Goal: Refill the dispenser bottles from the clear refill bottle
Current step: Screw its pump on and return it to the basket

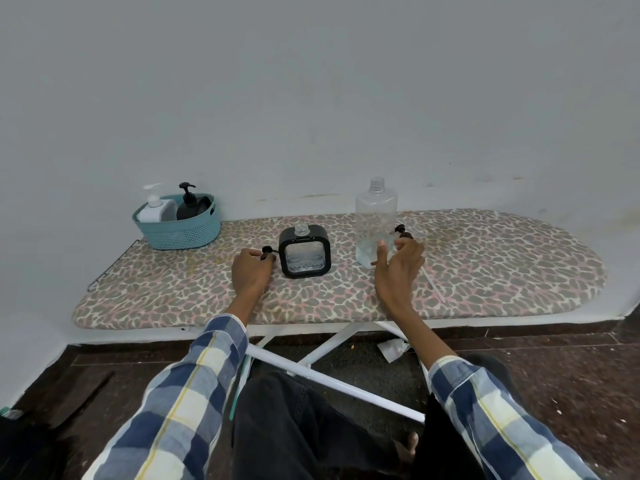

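On the leopard-print ironing board (502, 258), my left hand (250, 271) rests knuckles-up, fingers curled round a black pump head (267, 252) just left of the square black dispenser bottle (304, 252), which stands w/ its neck uncapped. My right hand (398, 268) has thumb up & fingers curled on a second black pump (401, 231), its dip tube (433, 284) trailing toward me over the board. That hand is touching the base of the clear refill bottle (375, 220), upright, cap off, a little liquid at the bottom. Far left, a teal basket (180, 230) holds a white pump bottle (154, 207) & a black pump bottle (188, 206).
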A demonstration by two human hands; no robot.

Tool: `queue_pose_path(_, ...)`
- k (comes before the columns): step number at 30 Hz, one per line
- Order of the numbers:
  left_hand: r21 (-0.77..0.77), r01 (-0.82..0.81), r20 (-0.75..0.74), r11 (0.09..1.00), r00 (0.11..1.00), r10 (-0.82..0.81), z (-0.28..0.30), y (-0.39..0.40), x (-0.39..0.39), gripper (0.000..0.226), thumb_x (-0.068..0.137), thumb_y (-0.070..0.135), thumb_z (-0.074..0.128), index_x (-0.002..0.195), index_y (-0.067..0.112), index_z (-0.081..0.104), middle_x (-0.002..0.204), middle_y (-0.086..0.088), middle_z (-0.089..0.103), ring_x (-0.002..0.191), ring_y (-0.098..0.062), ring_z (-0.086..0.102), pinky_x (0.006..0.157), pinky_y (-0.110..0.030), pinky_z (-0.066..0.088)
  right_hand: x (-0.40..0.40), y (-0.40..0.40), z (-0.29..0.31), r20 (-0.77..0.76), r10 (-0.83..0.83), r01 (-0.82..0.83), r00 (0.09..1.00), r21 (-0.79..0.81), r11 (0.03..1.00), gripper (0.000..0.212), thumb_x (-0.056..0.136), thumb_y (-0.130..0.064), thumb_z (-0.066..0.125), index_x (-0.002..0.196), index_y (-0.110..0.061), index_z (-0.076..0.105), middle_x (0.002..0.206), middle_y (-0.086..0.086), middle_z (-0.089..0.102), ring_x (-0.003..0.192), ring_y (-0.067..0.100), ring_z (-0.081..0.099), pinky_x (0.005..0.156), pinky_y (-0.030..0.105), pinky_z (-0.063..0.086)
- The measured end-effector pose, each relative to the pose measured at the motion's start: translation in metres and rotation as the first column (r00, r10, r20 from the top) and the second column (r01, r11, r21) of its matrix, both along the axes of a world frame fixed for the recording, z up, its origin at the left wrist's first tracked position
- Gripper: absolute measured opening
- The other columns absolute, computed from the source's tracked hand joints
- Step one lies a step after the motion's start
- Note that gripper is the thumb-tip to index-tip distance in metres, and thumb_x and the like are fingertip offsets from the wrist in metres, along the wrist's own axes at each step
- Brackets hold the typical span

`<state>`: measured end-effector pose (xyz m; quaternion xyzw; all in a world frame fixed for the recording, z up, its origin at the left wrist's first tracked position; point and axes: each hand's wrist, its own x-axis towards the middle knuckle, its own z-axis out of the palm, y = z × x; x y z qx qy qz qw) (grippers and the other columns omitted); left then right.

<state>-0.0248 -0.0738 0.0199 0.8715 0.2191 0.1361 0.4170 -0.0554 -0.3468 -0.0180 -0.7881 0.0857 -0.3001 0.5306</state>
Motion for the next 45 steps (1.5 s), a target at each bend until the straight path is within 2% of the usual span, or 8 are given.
queue_pose_path(5,0.013,-0.042,0.024,0.999,0.999,0.041,-0.002,-0.003,0.0,0.027,0.096,0.033,0.074,0.116,0.014,0.077,0.118,-0.005,0.077,0.104,-0.022,0.069,0.086,-0.033,0.051,-0.001,-0.001,-0.001,0.034,-0.019,0.021,0.999,-0.055,0.998,0.03,0.112,-0.036,0.046,0.114,-0.006,0.042,0.121,0.011,0.044,0.116,0.033,0.044,0.108,0.025,0.016)
queue_pose_path(7,-0.061,-0.086,0.076,0.994,0.993,0.091,0.002,-0.002,-0.003,0.026,0.097,0.03,0.074,0.117,0.014,0.076,0.117,-0.006,0.077,0.095,-0.021,0.069,0.083,-0.033,0.052,-0.004,-0.002,0.001,0.086,-0.038,0.043,0.996,-0.054,0.998,0.019,0.112,-0.03,0.045,0.109,-0.011,0.042,0.114,0.006,0.045,0.109,0.029,0.047,0.115,0.041,0.028)
queue_pose_path(10,-0.12,-0.098,0.193,0.988,0.974,0.12,0.013,-0.002,-0.007,0.028,0.096,0.031,0.073,0.118,0.013,0.074,0.115,-0.004,0.075,0.091,-0.017,0.064,0.08,-0.032,0.047,-0.009,0.0,0.007,0.101,-0.002,0.009,0.995,-0.07,0.997,0.014,0.109,-0.02,0.044,0.096,-0.016,0.044,0.094,-0.002,0.046,0.089,0.024,0.05,0.087,0.057,0.051)
queue_pose_path(14,-0.253,-0.015,0.375,0.967,0.92,0.112,0.047,-0.003,-0.008,0.027,0.093,0.028,0.078,0.114,0.013,0.077,0.105,0.003,0.074,0.096,-0.012,0.068,0.087,-0.029,0.054,-0.014,0.014,0.019,0.151,0.096,-0.061,0.984,-0.219,0.974,0.025,0.109,-0.024,0.045,0.085,-0.019,0.049,0.075,-0.003,0.048,0.067,0.02,0.046,0.06,0.041,0.041)
queue_pose_path(24,-0.189,0.473,0.668,0.86,0.704,-0.241,0.095,-0.034,-0.025,0.03,0.094,0.018,0.081,0.123,0.017,0.077,0.114,0.006,0.08,0.11,-0.006,0.072,0.086,-0.012,0.053,0.01,0.074,0.129,0.14,0.572,-0.554,0.808,-0.147,0.819,0.033,0.1,-0.044,0.07,0.123,-0.021,0.073,0.117,-0.011,0.072,0.098,0.004,0.067,0.08,0.017,0.052)
queue_pose_path(28,-0.168,0.51,0.712,0.844,0.655,-0.254,0.101,-0.038,-0.028,0.033,0.092,0.027,0.082,0.124,0.026,0.074,0.114,0.012,0.079,0.113,-0.003,0.071,0.084,-0.014,0.054,0.019,0.078,0.149,0.165,0.568,-0.559,0.807,-0.101,0.823,0.032,0.095,-0.04,0.078,0.12,-0.02,0.075,0.113,-0.009,0.076,0.091,0.002,0.068,0.077,0.016,0.052)
queue_pose_path(34,-0.171,0.495,0.681,0.852,0.684,-0.261,0.099,-0.043,-0.026,0.038,0.094,0.02,0.079,0.13,0.028,0.071,0.118,0.015,0.079,0.12,-0.001,0.069,0.105,-0.05,0.055,0.02,0.076,0.153,0.188,0.549,-0.54,0.814,-0.103,0.836,0.035,0.087,-0.036,0.086,0.117,-0.021,0.075,0.104,-0.01,0.078,0.087,0.007,0.072,0.077,0.017,0.056)
queue_pose_path(45,-0.05,0.468,0.545,0.883,0.753,-0.368,0.066,-0.035,-0.019,0.058,0.091,0.038,0.083,0.145,0.029,0.062,0.147,0.012,0.063,0.139,-0.004,0.054,0.114,-0.036,0.045,0.031,0.072,0.159,0.207,0.46,-0.466,0.864,-0.02,0.885,0.025,0.088,-0.045,0.083,0.105,-0.027,0.08,0.093,-0.014,0.079,0.085,0.003,0.072,0.074,0.01,0.051)
